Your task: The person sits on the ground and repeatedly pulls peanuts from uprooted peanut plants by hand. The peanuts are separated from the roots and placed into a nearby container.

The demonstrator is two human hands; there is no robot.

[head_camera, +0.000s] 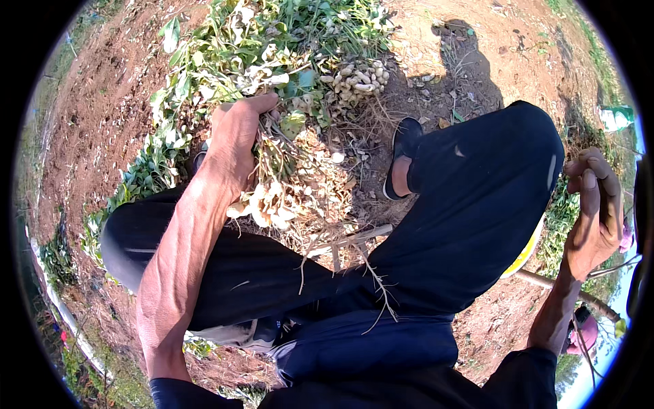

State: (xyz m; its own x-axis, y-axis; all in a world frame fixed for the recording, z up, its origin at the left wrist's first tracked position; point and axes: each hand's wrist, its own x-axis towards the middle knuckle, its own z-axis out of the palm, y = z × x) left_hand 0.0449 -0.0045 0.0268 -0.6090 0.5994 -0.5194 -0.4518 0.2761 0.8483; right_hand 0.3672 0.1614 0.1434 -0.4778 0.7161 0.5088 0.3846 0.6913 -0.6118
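Observation:
My left hand (236,138) is closed around the stems of a peanut plant bunch (276,158), whose pale pods (265,204) and roots hang below the fist, between my knees. My right hand (595,214) is raised beyond my right knee, its fingers bent and close together; whether something small is between them cannot be told. Ahead of my left hand spreads a heap of leafy peanut plants (219,61). A cluster of peanut pods (360,79) lies at its right side, with thin roots under it.
Wooden bars (357,239) show between my thighs. A yellow-rimmed container (526,253) is partly hidden behind my right leg, near a branch (541,280). A green-and-white object (617,118) lies at the far right. Someone in pink (587,332) is partly visible lower right.

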